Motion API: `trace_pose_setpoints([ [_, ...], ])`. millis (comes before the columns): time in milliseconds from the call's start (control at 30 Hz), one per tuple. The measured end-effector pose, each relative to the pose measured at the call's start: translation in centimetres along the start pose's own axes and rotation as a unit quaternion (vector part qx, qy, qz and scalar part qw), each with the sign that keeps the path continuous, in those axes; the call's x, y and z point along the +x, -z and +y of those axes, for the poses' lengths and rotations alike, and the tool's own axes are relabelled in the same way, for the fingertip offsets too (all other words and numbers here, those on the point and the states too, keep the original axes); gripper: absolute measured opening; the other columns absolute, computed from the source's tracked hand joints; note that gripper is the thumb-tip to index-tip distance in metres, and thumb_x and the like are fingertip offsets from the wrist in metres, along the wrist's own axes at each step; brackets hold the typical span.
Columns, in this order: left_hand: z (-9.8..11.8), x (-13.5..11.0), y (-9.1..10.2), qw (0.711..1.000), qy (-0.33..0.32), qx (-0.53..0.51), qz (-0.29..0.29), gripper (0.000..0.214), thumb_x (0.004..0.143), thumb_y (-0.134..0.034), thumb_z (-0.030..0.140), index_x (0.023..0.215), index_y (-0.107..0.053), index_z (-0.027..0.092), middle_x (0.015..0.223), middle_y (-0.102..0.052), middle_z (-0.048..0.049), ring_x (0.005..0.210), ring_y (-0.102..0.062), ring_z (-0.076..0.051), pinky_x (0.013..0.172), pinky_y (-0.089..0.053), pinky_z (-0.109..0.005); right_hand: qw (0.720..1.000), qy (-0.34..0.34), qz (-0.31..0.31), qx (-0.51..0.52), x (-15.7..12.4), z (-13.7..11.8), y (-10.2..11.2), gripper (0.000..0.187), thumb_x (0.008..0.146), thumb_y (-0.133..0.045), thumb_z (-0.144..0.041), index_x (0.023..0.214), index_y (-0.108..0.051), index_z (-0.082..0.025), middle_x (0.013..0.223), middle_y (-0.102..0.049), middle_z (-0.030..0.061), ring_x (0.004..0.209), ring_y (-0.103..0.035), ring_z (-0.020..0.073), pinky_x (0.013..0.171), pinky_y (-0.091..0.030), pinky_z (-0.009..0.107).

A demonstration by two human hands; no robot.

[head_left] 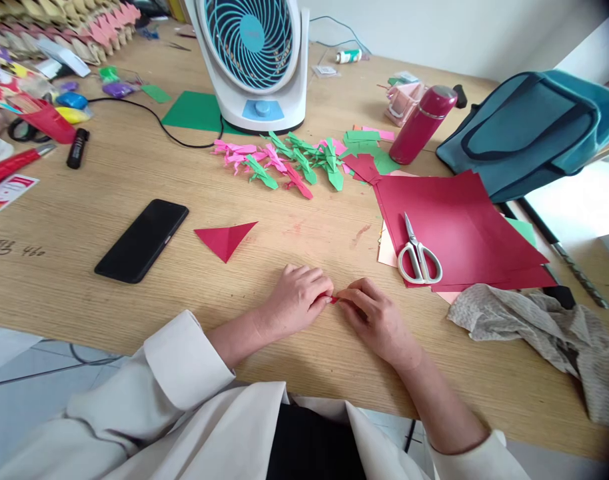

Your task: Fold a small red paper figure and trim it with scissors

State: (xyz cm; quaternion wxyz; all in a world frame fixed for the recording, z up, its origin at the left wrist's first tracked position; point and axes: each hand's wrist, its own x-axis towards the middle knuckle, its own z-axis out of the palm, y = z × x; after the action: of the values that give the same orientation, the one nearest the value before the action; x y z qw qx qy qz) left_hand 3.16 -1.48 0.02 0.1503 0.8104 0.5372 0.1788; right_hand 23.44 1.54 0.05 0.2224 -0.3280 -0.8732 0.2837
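Paper [334, 300], small and red, is between the left hand [299, 298] and the right hand [378, 321], near the front edge of the worktop [184, 313]. Each hand pinches a bit of it.

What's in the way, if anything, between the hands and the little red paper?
Nothing that I can see: the left hand and right hand are both already pinching the little red paper. The scissors lie off to the right, on the red sheets.
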Motion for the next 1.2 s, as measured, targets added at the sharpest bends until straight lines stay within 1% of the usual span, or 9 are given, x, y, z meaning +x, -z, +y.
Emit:
trace_pose_setpoints([
  [133,-0.1,0.0,-0.2,1.0,-0.01,0.023,0.001,0.012,0.096,-0.05,0.027,0.089,-0.057,0.019,0.089,-0.061,-0.0014,0.087,-0.054,-0.018,0.078,-0.031,-0.033,1.0,-0.002,-0.008,-0.015,0.2,0.0,-0.2,0.018,0.096,-0.052,-0.016,0.108,-0.064,-0.021,0.098,-0.058,0.0077,0.086,-0.059,0.0187,0.075,-0.05,0.032],
  [267,0.0,0.0,-0.4,0.999,-0.016,0.046,0.0,0.013,0.097,-0.049,0.027,0.09,-0.056,0.019,0.091,-0.061,-0.0023,0.088,-0.055,-0.019,0.077,-0.031,-0.033,0.999,-0.005,-0.008,-0.04,0.5,0.0,-0.4,0.017,0.097,-0.05,-0.02,0.105,-0.065,-0.022,0.096,-0.058,0.0074,0.083,-0.06,0.019,0.073,-0.05,0.031],
  [533,-0.1,0.0,-0.6,0.999,-0.013,0.041,0.009,0.008,0.095,-0.052,0.025,0.09,-0.055,0.018,0.09,-0.062,-0.0017,0.088,-0.056,-0.019,0.077,-0.032,-0.034,0.992,0.019,-0.02,-0.127,0.7,0.0,-0.8,0.02,0.099,-0.044,-0.018,0.103,-0.064,-0.018,0.091,-0.058,0.0079,0.077,-0.058,0.0178,0.07,-0.047,0.029],
  [800,0.0,0.1,-0.8,0.999,-0.002,0.031,0.027,0.009,0.095,-0.051,0.022,0.087,-0.055,0.018,0.086,-0.061,-0.0011,0.084,-0.058,-0.018,0.075,-0.033,-0.034,0.991,0.003,-0.018,-0.131,1.0,-0.1,-1.1,0.022,0.1,-0.042,-0.021,0.094,-0.062,-0.019,0.09,-0.058,0.0071,0.077,-0.058,0.0175,0.069,-0.044,0.028],
  [900,0.1,0.1,-0.8,0.999,0.002,0.027,0.026,0.007,0.093,-0.052,0.02,0.086,-0.054,0.018,0.086,-0.061,-0.0014,0.083,-0.057,-0.019,0.074,-0.034,-0.035,0.995,-0.005,-0.01,-0.102,1.1,-0.1,-1.1,0.019,0.1,-0.043,-0.021,0.096,-0.061,-0.02,0.091,-0.059,0.0064,0.078,-0.058,0.0178,0.07,-0.044,0.029],
  [1000,0.0,0.2,-0.8,0.999,0.008,0.003,0.038,0.005,0.092,-0.052,0.017,0.087,-0.052,0.018,0.088,-0.061,-0.0021,0.083,-0.057,-0.019,0.074,-0.036,-0.035,0.999,-0.03,0.018,-0.023,1.1,-0.1,-0.9,0.012,0.098,-0.048,-0.022,0.1,-0.06,-0.02,0.094,-0.059,0.0054,0.079,-0.059,0.0168,0.071,-0.045,0.029],
  [1067,-0.1,0.3,-0.7,0.997,0.017,-0.034,0.06,0.008,0.093,-0.049,0.015,0.086,-0.051,0.018,0.088,-0.06,-0.0025,0.084,-0.056,-0.019,0.075,-0.038,-0.034,0.997,-0.06,0.039,0.038,1.1,-0.2,-0.8,0.01,0.096,-0.053,-0.026,0.102,-0.059,-0.02,0.095,-0.06,0.0049,0.074,-0.058,0.0152,0.069,-0.046,0.029],
  [1200,-0.2,0.3,-0.5,0.979,0.036,-0.16,0.124,0.013,0.095,-0.044,0.015,0.084,-0.048,0.02,0.086,-0.056,-0.0024,0.083,-0.054,-0.017,0.075,-0.042,-0.029,0.982,-0.123,0.057,0.131,1.4,-1.0,-1.1,0.023,0.089,-0.064,-0.037,0.103,-0.06,-0.02,0.089,-0.063,0.0039,0.068,-0.057,0.0149,0.064,-0.046,0.029],
])
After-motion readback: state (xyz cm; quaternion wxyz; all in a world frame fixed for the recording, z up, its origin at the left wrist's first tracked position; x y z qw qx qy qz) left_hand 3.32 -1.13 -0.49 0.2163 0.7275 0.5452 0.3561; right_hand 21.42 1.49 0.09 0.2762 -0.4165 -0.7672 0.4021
